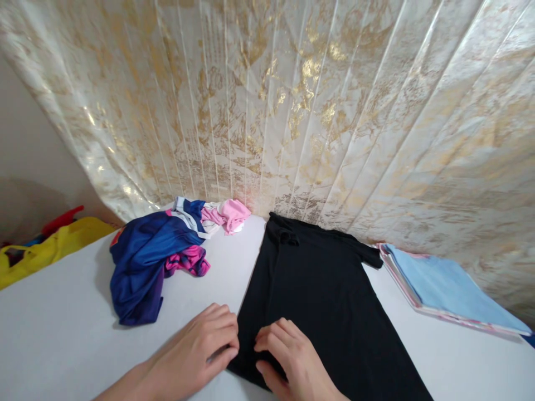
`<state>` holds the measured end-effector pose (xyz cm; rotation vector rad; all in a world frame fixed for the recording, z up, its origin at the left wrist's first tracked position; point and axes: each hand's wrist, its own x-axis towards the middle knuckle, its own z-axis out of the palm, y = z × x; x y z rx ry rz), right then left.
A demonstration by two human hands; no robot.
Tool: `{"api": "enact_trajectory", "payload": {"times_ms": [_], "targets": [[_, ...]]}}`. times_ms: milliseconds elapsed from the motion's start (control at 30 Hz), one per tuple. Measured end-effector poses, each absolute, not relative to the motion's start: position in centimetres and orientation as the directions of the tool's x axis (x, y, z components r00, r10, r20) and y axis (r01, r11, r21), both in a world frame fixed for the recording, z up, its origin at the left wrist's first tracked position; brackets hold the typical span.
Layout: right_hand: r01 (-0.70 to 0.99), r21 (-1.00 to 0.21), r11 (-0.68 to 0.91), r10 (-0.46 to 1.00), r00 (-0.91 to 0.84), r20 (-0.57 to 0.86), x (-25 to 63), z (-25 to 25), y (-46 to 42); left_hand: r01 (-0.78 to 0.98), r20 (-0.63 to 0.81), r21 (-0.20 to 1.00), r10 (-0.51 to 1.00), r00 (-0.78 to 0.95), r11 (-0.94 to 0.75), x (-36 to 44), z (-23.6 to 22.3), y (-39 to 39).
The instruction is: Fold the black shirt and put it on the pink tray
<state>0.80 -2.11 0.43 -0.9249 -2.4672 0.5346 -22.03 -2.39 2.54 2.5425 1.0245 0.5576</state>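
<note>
A black short-sleeved T-shirt lies spread on the white surface, its left side folded inward lengthwise with a sleeve bunched near the top. My left hand is at the shirt's lower left edge, fingers curled and thumb closed toward them in a pinch at the fabric. Over the folded strip, my right hand rests with bent fingers, thumb apart from them. No cloth shows between its fingertips.
Left of the shirt is a crumpled pile of blue clothing with pink garments behind. Folded light blue clothes are stacked at right. A gold-patterned curtain hangs behind the white surface. A yellow item lies beyond its left edge.
</note>
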Motion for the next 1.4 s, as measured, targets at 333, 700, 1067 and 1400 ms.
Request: {"api": "enact_trajectory", "payload": {"times_ms": [333, 700, 1067, 1400], "targets": [[0.603, -0.427, 0.674, 0.733, -0.617, 0.286, 0.6, -0.3, -1.6, 0.547, 0.217, 0.467, 0.690, 0.690, -0.695, -21.7, 2.0, -2.8], [0.478, -0.502, 0.720, 0.643, -0.731, 0.226, 1.2, 0.5, -1.6, 0.623, 0.188, 0.347, 0.703, 0.686, -0.701, -21.0, 2.4, -3.4], [0.495, -0.373, 0.785, 0.612, -0.715, 0.339, 0.9, -0.2, -1.6, 0.632, 0.199, 0.328, 0.705, 0.680, -0.702, -21.2, 2.3, -3.6], [0.427, -0.369, 0.825, 0.556, -0.731, 0.395, 1.0, -0.3, -1.6, 0.593, 0.246, 0.308, 0.664, 0.706, -0.744, -21.3, 2.9, -4.0]]}}
